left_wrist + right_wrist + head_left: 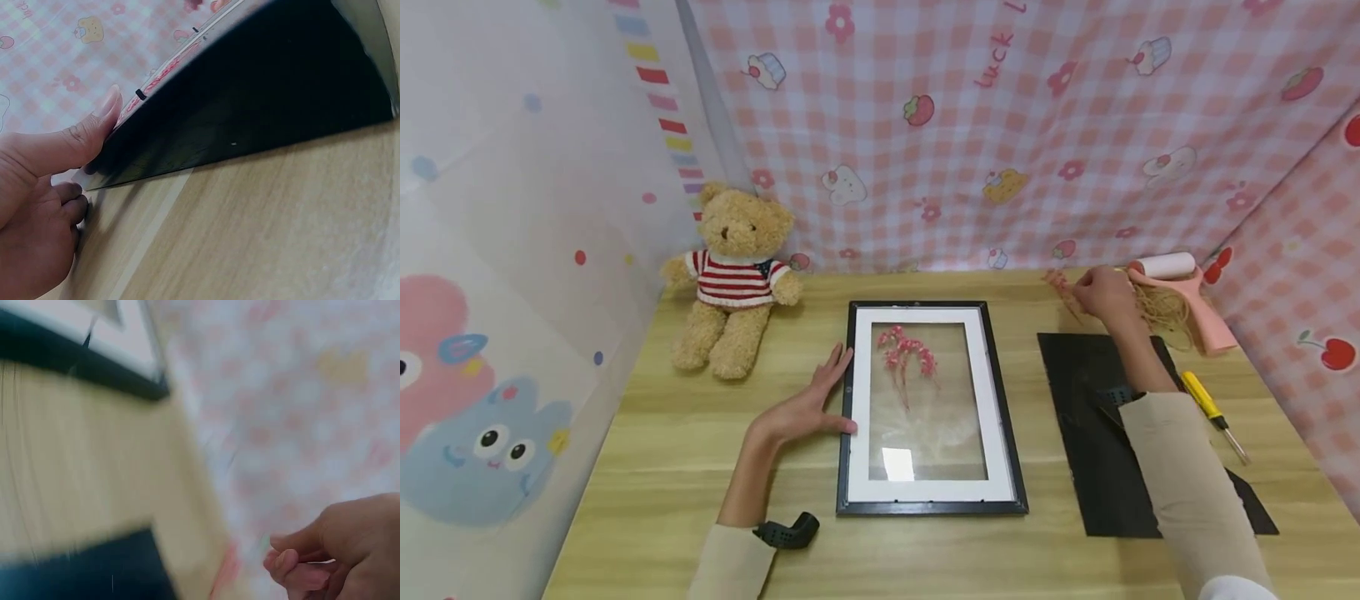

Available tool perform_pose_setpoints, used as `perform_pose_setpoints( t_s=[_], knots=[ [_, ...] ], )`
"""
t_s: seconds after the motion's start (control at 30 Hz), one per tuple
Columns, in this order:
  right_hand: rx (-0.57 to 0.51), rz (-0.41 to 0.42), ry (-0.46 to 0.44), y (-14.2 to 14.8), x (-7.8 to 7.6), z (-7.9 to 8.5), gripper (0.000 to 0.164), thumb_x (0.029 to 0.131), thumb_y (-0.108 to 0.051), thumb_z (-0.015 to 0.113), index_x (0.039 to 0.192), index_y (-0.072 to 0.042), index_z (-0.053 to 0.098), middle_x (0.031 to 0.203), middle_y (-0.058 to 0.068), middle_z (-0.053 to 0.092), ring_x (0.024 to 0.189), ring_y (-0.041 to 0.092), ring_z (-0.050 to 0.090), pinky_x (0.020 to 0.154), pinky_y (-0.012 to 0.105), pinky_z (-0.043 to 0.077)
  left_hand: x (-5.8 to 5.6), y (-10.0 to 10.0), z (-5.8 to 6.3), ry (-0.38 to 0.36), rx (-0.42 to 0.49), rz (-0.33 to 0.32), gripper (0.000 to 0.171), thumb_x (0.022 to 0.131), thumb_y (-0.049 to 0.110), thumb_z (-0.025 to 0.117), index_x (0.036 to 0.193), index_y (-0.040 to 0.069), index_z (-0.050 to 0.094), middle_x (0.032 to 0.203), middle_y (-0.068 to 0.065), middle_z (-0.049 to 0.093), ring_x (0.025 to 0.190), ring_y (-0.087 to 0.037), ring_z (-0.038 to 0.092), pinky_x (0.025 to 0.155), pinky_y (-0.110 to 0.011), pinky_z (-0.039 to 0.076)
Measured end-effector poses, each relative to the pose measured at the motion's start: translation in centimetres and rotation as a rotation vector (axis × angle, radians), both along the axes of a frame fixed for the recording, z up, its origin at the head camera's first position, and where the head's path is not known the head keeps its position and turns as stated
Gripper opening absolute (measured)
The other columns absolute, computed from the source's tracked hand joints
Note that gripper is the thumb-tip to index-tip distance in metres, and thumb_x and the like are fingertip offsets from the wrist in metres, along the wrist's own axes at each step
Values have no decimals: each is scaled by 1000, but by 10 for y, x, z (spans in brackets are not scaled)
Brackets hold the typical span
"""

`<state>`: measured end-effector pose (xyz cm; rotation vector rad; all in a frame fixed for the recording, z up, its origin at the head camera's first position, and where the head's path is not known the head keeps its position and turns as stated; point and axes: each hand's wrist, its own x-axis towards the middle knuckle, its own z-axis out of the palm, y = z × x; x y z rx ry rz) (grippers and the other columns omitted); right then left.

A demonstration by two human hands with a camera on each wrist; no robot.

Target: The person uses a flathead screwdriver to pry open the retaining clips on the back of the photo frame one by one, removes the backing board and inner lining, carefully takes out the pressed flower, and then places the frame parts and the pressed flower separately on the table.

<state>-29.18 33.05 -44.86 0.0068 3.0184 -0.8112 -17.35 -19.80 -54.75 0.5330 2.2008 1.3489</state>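
Note:
A black picture frame [931,507] with a white mat lies flat on the table, and pink dried flowers [910,350] sit inside its clear window. Along its left side rests my left hand [808,408], fingers spread and fairly straight, thumb on the edge. In the left wrist view the thumb [94,134] touches the top of the frame's dark side [250,94]. At the back right, my right hand [1107,293] pinches at a pink dried flower sprig [1058,283]. The right wrist view is blurred; the sprig [228,569] shows beside the pinched fingertips [281,559], whose contact is unclear.
A black backing board [1086,450] lies under the right forearm, with a yellow-handled screwdriver [1202,396] beside it. Twine [1172,312] and a pink-handled lint roller [1206,312] sit at the back right. A teddy bear [733,283] sits at the back left.

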Motion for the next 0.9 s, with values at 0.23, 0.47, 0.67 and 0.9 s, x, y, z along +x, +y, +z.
perform_pose_setpoints(
  t_s=[0.23,0.47,0.67,0.9],
  knots=[
    [-89,106,146,-101,76,46,24,108,-13,70,107,10,77,93,26,78,68,24,70,60,30,49,-2,2,2,0,-5,-23,133,81,63,91,176,44,0,183,3,-23,165,-48,-22,131,-73,-4],
    [-14,186,-7,-171,111,35,20,107,-17,73,109,2,77,99,17,79,84,31,72,67,41,55,-2,2,5,-21,14,-7,132,81,61,91,175,48,1,182,9,-25,165,-44,-24,131,-73,-6],
    [24,181,-72,-194,119,19,19,104,-16,76,107,2,77,99,17,78,83,26,68,70,43,57,-3,4,8,-24,15,-13,134,81,57,93,176,44,0,182,9,-25,165,-45,-25,131,-72,-8],
    [97,191,-141,-213,123,0,15,101,-15,78,104,-1,79,97,12,78,82,23,69,75,46,61,0,3,12,-27,3,-5,131,86,44,93,177,39,0,182,8,-25,165,-44,-25,132,-70,-7]
  ],
)
